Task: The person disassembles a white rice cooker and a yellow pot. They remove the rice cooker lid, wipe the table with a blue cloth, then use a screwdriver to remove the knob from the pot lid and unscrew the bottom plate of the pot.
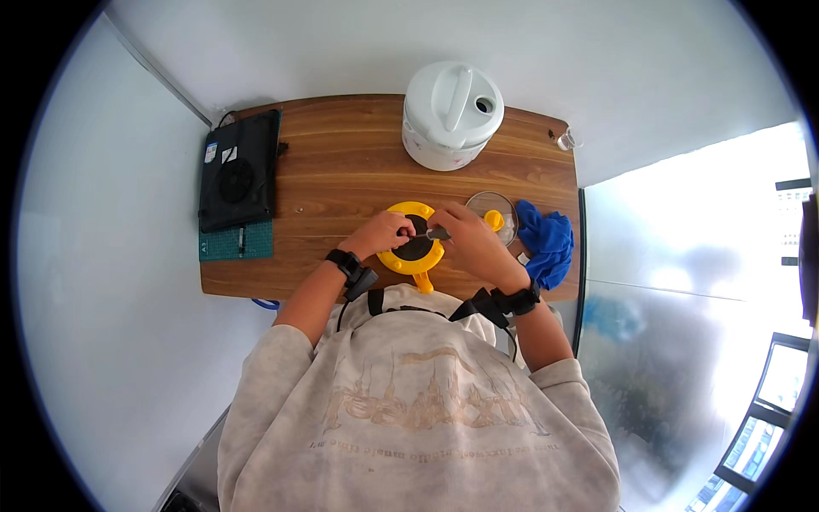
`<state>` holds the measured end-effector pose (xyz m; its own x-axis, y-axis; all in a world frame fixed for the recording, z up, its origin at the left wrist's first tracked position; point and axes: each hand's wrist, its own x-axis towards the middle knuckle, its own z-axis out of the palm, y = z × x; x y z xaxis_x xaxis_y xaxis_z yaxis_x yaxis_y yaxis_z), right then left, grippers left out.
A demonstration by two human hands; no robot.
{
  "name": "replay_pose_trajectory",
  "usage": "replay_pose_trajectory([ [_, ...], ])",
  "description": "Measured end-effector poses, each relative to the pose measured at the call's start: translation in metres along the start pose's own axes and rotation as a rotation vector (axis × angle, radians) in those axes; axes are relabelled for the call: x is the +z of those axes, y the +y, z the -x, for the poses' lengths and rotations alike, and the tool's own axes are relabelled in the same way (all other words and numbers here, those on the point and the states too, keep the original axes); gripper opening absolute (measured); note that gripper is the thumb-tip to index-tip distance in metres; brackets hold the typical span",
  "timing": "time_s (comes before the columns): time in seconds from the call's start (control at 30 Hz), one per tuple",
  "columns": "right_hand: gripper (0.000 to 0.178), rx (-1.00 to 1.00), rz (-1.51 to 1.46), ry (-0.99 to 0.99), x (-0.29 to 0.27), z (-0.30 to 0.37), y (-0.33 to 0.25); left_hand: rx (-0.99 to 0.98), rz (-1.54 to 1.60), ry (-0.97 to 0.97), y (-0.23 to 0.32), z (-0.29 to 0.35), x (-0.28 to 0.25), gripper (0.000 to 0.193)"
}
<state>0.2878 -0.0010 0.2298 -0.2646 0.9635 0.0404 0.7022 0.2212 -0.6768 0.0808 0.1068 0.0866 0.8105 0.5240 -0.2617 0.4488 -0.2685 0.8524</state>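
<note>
A round yellow appliance with a dark disc in its middle stands near the front edge of the table, its yellow handle pointing toward me. Over the disc my right hand is closed round the grey handle of a slim tool, which looks like a screwdriver. Its thin shaft points left, toward my left hand. The left fingers are pinched together above the disc; whatever is between them is too small to make out. Just right of my right hand lies a glass lid with a yellow knob.
A crumpled blue cloth lies by the lid at the right edge. At the back stands a large white lidded pot. A small clear glass is in the back right corner. On the left, a black flat device overlaps a green cutting mat.
</note>
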Motion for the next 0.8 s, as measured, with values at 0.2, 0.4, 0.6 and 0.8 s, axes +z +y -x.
replay_pose_trajectory([
  [0.2,0.029,0.016,0.043,0.051,-0.011,0.007,0.005,0.127,-0.326,0.047,-0.007,-0.006,0.009,0.010],
  [0.4,0.028,0.045,0.002,0.031,-0.012,0.014,0.004,0.114,-0.485,0.038,0.002,-0.009,0.014,0.010],
  [0.6,0.031,0.054,-0.041,0.067,-0.011,0.020,0.012,0.216,-0.572,0.088,-0.005,-0.010,0.015,0.011],
  [0.8,0.033,0.068,-0.037,0.064,-0.014,0.024,0.011,0.268,-0.629,0.093,-0.003,-0.010,0.014,0.011],
])
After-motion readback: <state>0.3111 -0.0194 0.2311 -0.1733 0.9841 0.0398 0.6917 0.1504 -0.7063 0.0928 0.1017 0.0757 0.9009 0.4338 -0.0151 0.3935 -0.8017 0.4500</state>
